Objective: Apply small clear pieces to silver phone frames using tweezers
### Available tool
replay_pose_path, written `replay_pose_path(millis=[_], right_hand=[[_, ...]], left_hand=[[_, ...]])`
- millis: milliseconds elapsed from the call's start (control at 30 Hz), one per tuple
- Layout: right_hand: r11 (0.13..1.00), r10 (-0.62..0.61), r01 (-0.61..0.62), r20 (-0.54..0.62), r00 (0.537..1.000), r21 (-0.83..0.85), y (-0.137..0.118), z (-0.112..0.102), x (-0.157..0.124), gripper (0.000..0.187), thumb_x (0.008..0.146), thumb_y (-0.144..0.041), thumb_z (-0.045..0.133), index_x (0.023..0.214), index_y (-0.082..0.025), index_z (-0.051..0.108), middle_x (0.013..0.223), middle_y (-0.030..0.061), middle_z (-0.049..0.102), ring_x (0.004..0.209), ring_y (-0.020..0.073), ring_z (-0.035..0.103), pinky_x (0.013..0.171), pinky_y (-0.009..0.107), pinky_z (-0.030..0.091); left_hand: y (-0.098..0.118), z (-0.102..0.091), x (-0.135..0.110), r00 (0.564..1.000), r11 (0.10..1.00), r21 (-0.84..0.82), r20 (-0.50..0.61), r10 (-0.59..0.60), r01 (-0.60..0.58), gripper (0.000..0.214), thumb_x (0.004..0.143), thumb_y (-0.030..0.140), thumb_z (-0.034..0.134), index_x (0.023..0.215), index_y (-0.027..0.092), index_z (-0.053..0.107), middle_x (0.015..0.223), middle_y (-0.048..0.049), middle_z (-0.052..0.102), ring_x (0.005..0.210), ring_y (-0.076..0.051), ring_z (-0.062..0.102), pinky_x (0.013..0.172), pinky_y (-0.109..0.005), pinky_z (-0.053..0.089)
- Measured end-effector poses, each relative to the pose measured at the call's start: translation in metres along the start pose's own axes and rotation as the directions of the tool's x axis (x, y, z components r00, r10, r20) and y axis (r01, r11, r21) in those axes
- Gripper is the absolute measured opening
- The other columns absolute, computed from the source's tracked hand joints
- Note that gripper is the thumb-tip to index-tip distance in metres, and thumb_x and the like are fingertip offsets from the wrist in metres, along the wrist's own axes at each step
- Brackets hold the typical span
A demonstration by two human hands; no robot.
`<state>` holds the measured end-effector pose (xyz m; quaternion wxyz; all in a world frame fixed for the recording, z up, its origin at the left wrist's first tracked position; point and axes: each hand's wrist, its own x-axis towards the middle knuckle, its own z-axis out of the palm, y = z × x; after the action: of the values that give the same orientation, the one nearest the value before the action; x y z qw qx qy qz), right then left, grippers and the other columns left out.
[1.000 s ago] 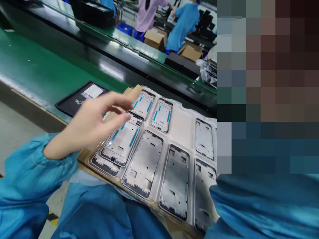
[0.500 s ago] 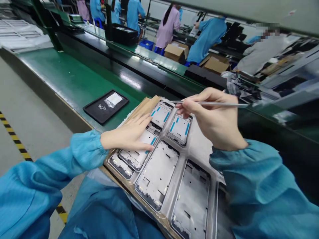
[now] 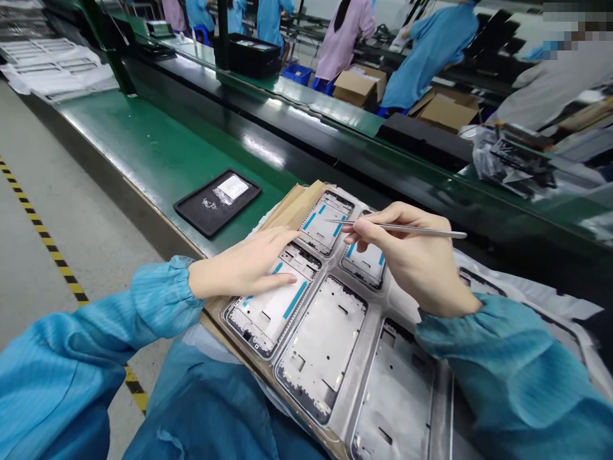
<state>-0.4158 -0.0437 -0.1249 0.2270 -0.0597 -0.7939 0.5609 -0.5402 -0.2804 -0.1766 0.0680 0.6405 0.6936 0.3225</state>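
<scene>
The left hand lies open and flat on a metal phone frame with blue strips, near the left corner of the plastic tray. The right hand pinches slender steel tweezers, their tip above another frame at the tray's far edge.

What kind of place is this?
Probably an electronics factory, likely a phone assembly line. Long green-topped workbenches run down the hall, co-workers in blue smocks work along them, and a moulded tray holds rows of metal phone frames, handled here with steel tweezers.
</scene>
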Motion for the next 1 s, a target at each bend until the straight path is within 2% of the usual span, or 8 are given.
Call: replay_pose_path(millis=[167,300,567,667,800,900,1000], right_hand=[[0.991,0.033,-0.029,0.033,0.999,-0.133,0.0,0.019,-0.018,0.036,0.085,-0.054,0.085,0.077,-0.021,0.074,0.075,0.0057,0.076,0.063,0.0194,0.072,0.056,0.029,0.06],[0.969,-0.041,0.049,0.036,0.999,-0.242,0.013,0.032,-0.031,0.035,0.093,-0.054,0.077,0.078,-0.023,0.073,0.078,0.0053,0.077,0.066,0.021,0.074,0.062,0.032,0.062],[0.951,-0.049,0.06,0.043,0.998,-0.305,0.026,0.038,-0.036,0.023,0.095,-0.044,0.076,0.081,-0.026,0.074,0.082,0.0035,0.079,0.073,0.0216,0.077,0.065,0.031,0.063],[0.948,-0.054,0.064,0.039,0.998,-0.311,0.028,0.038,-0.037,0.021,0.096,-0.041,0.076,0.082,-0.026,0.073,0.084,0.0037,0.078,0.073,0.0235,0.077,0.066,0.034,0.064],[0.927,-0.116,0.13,0.059,0.991,-0.353,0.03,0.038,-0.039,0.015,0.098,-0.034,0.074,0.084,-0.027,0.073,0.084,0.002,0.079,0.074,0.0235,0.077,0.064,0.035,0.064],[0.913,-0.135,0.154,0.077,0.988,-0.377,0.028,0.038,-0.039,0.014,0.099,-0.032,0.072,0.085,-0.028,0.072,0.085,0.0006,0.079,0.075,0.0235,0.078,0.064,0.035,0.064],[0.908,-0.147,0.171,0.093,0.985,-0.382,0.026,0.038,-0.039,0.013,0.098,-0.031,0.071,0.085,-0.029,0.071,0.085,0.0004,0.079,0.074,0.0236,0.077,0.063,0.036,0.064]], left_hand=[[-0.004,-0.003,-0.002,0.998,0.997,-0.043,0.026,-0.058,0.059,0.071,0.097,0.053,0.066,0.148,0.007,0.046,0.15,-0.0274,0.055,0.141,-0.037,0.055,0.12,-0.056,0.047],[-0.005,-0.001,-0.002,0.995,0.991,-0.085,0.013,-0.1,0.101,0.067,0.097,0.047,0.067,0.149,0.012,0.044,0.152,-0.0246,0.053,0.145,-0.035,0.051,0.122,-0.056,0.044],[-0.006,0.001,0.0,0.996,0.985,-0.149,-0.01,-0.093,0.09,0.043,0.097,0.03,0.06,0.136,0.014,0.054,0.14,-0.0187,0.062,0.136,-0.029,0.058,0.119,-0.048,0.048],[-0.007,0.002,0.0,0.997,0.99,-0.126,-0.027,-0.07,0.066,0.04,0.098,0.031,0.058,0.134,0.013,0.056,0.139,-0.019,0.063,0.134,-0.029,0.059,0.117,-0.047,0.049],[-0.009,0.002,-0.002,0.999,0.998,-0.06,-0.036,-0.032,0.03,0.04,0.1,0.033,0.056,0.132,0.01,0.059,0.14,-0.0211,0.062,0.133,-0.03,0.06,0.116,-0.046,0.05],[-0.007,0.0,-0.002,1.0,1.0,0.005,0.001,-0.018,0.018,0.038,0.101,0.032,0.053,0.133,0.013,0.061,0.143,-0.0198,0.061,0.134,-0.03,0.06,0.117,-0.046,0.05],[-0.003,-0.004,-0.001,0.999,0.995,0.104,0.051,-0.002,-0.003,0.039,0.102,0.031,0.052,0.133,0.01,0.062,0.144,-0.0212,0.06,0.134,-0.032,0.059,0.117,-0.047,0.049]])
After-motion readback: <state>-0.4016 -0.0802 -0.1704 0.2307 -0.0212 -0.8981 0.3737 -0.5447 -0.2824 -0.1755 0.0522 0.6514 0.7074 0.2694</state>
